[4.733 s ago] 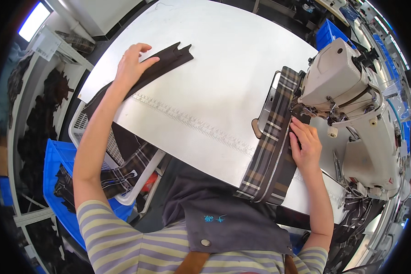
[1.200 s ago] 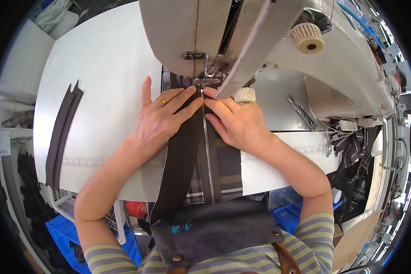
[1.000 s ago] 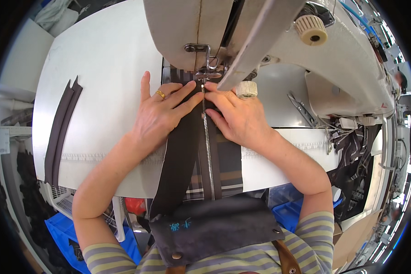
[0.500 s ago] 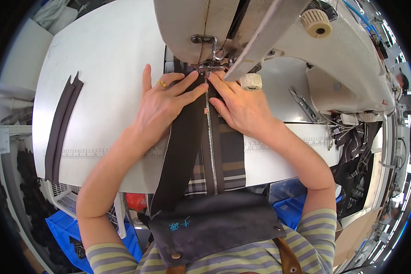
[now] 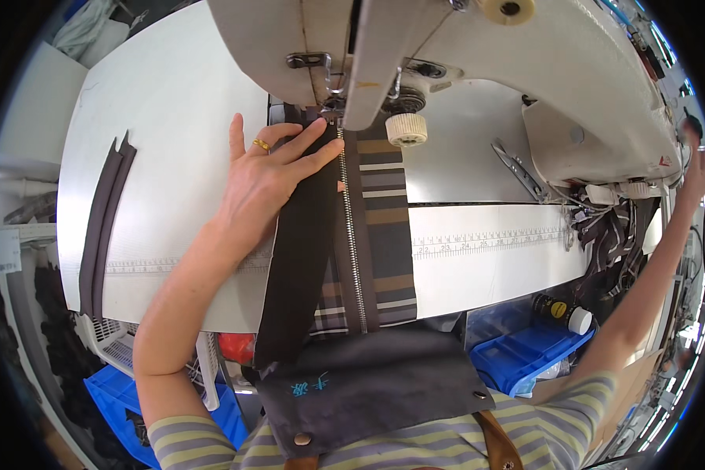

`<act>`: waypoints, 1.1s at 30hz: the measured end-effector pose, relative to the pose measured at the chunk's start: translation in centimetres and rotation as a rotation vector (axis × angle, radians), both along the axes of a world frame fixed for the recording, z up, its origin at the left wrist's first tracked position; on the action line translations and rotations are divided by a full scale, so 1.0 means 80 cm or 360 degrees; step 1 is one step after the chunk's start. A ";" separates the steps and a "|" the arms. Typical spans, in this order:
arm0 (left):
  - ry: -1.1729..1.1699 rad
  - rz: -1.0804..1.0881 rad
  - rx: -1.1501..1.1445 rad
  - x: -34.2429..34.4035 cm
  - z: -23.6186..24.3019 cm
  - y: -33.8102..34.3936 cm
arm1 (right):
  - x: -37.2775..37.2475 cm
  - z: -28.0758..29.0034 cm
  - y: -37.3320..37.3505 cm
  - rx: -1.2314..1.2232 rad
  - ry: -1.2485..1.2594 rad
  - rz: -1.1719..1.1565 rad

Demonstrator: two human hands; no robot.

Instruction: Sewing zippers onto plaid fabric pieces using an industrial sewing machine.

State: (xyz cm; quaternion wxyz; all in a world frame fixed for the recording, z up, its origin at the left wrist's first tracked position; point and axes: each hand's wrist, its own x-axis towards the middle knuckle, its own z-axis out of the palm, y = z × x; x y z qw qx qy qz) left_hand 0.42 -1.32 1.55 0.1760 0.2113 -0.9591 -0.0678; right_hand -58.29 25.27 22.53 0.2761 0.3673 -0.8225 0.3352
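Note:
My left hand (image 5: 265, 178), a ring on one finger, lies flat with its fingers apart. Its fingertips press a black fabric strip (image 5: 301, 258) beside a metal zipper (image 5: 351, 243), just in front of the presser foot (image 5: 333, 108). Under the zipper is striped and plaid fabric (image 5: 388, 235), running from the sewing machine (image 5: 587, 94) down to my apron. My right arm stretches out to the far right, and my right hand (image 5: 699, 160) is up past the machine's right end, small and blurred; its fingers cannot be made out.
Two dark folded strips (image 5: 108, 223) lie on the white table at the left. Thread snips (image 5: 518, 172) rest on the machine bed. Striped scraps (image 5: 623, 235) hang at the right edge. A blue bin (image 5: 509, 356) with a bottle (image 5: 560, 312) sits below the table.
My right hand has left the fabric by the presser foot and swung far out to the right. My left hand stays on the strip. The view has shifted slightly.

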 end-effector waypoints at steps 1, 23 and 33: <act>0.0019 -0.0032 0.0006 -0.003 -0.002 -0.001 | -0.095 -0.002 0.045 -0.0283 -0.0796 0.0027; 0.0054 0.0132 -0.0074 -0.009 0.003 0.008 | 0.066 -0.091 0.018 -0.1277 0.0028 -0.0039; 0.0007 0.0044 -0.0006 0.001 -0.005 0.001 | 0.452 -0.250 -0.218 0.0446 0.0469 0.1683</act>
